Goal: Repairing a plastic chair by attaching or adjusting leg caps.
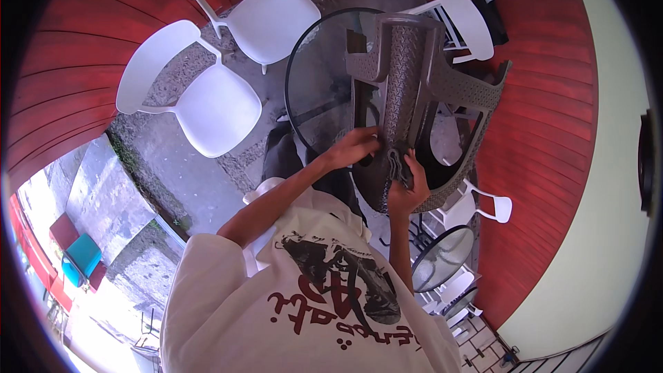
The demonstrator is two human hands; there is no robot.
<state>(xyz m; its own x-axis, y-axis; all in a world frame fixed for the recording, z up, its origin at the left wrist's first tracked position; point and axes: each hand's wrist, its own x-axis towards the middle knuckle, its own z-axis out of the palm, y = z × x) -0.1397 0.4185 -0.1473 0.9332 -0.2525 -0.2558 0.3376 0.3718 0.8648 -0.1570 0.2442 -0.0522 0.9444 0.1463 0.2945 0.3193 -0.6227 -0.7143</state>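
Note:
A brown plastic chair (402, 76) with a woven-pattern surface lies tipped over on a round glass table (319, 62) in front of me. My left hand (354, 147) has its fingers curled over the chair's edge near its closer end. In my right hand (409, 190) is a bunched dark grey cloth (396, 164), pressed against the woven surface just right of the left hand. The cloth is folded and partly hidden by my fingers.
Two white chairs (221, 107) stand left of the table, and another white chair (469, 24) is at the far right. A red slatted wall (545, 131) curves along the right. Toward the lower right is a smaller glass table (445, 259). A teal chair (83, 257) sits far left.

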